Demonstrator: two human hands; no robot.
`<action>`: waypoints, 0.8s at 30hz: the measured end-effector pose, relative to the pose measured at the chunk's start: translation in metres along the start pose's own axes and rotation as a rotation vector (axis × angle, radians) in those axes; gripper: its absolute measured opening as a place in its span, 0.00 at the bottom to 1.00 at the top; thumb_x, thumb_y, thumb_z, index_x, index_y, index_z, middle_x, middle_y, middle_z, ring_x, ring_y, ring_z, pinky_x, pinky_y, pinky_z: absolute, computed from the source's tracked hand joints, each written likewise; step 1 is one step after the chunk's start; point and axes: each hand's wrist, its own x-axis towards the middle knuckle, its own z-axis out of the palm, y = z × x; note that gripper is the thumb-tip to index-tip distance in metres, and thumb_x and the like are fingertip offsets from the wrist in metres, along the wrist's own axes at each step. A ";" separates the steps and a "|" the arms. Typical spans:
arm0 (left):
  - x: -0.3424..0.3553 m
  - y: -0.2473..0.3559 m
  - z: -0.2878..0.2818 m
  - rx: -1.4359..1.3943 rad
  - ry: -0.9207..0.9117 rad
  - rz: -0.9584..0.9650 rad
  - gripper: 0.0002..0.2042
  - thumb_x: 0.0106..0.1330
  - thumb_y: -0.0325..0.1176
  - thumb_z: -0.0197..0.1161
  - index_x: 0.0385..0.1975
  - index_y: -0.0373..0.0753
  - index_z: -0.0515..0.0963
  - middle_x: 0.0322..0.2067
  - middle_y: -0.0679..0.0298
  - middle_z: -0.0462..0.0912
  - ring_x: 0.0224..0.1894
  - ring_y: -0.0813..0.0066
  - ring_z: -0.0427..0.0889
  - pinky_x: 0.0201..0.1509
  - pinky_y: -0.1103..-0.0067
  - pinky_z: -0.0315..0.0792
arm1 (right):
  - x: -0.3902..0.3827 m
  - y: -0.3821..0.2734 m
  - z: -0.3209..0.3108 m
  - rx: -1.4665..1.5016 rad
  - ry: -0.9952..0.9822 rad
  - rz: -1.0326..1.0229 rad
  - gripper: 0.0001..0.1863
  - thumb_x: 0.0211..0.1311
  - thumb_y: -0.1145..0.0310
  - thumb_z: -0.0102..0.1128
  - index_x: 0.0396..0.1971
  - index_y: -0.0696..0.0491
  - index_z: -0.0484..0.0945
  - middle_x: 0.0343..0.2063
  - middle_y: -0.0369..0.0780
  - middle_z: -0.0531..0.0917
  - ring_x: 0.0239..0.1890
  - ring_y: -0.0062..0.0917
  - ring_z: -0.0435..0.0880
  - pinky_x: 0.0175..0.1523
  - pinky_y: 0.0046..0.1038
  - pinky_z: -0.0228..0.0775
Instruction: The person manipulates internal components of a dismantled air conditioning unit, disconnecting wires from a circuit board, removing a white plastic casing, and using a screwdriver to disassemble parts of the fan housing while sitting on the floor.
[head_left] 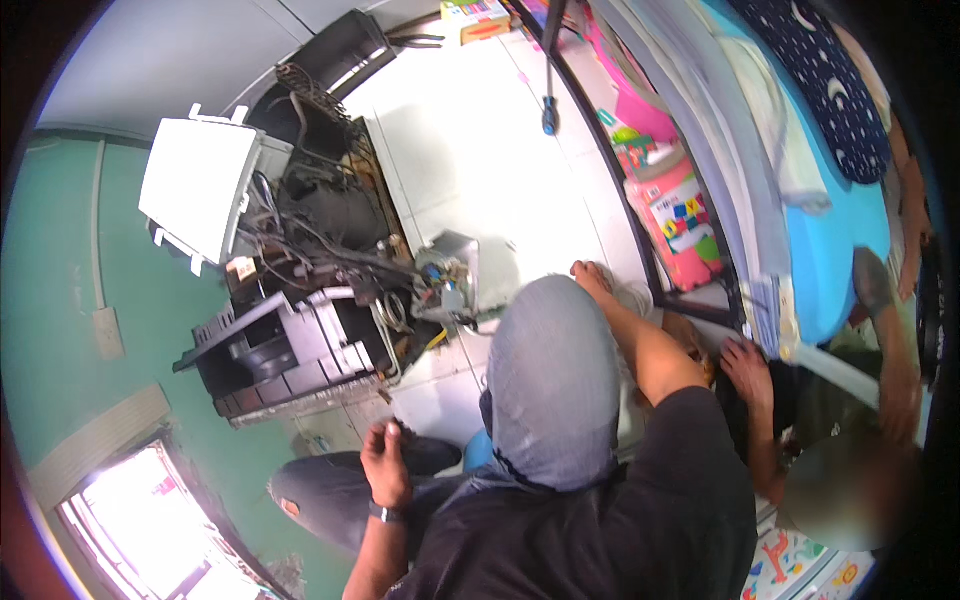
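Note:
My left hand [385, 460] is raised above my bent left leg [320, 500], fingers curled; what they hold, if anything, is too small to make out. My right hand [590, 278] reaches past my raised right knee [545, 360] to the white tiled floor, fingers slightly bent and apart, partly hidden by the knee. Ahead on the left stands a disassembled appliance: a white panel [190, 195], dark cables [320, 240], a metal box with exposed electronics [450, 285] and a black-and-grey plastic housing [275, 365].
A blue-handled screwdriver [549, 115] is at the back. A black frame [645, 250] with pink packages [680, 230] lines the right, beside folded fabrics [815, 260]. A co-worker [760, 410] crouches at my right. A green wall [100, 400] and window [140, 510] are on the left.

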 end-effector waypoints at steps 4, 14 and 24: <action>0.000 -0.009 0.005 0.005 -0.093 -0.041 0.10 0.74 0.36 0.64 0.39 0.35 0.79 0.36 0.65 0.84 0.39 0.78 0.81 0.49 0.79 0.74 | 0.098 -0.040 -0.076 -0.064 0.272 -0.135 0.28 0.63 0.54 0.66 0.60 0.46 0.71 0.58 0.52 0.70 0.63 0.50 0.70 0.65 0.49 0.66; 0.019 0.024 0.002 0.224 -0.150 -0.049 0.08 0.71 0.32 0.68 0.42 0.34 0.84 0.38 0.67 0.86 0.42 0.81 0.80 0.51 0.81 0.73 | 0.278 -0.078 -0.190 -0.277 0.263 -0.032 0.32 0.68 0.54 0.62 0.71 0.34 0.65 0.68 0.55 0.65 0.67 0.53 0.70 0.69 0.48 0.67; 0.032 0.052 0.032 0.161 -0.358 0.034 0.10 0.71 0.33 0.66 0.42 0.33 0.84 0.37 0.64 0.86 0.42 0.78 0.83 0.51 0.77 0.76 | 0.202 -0.070 -0.119 -0.237 0.242 0.020 0.24 0.64 0.68 0.58 0.61 0.38 0.75 0.53 0.54 0.78 0.55 0.51 0.82 0.59 0.45 0.77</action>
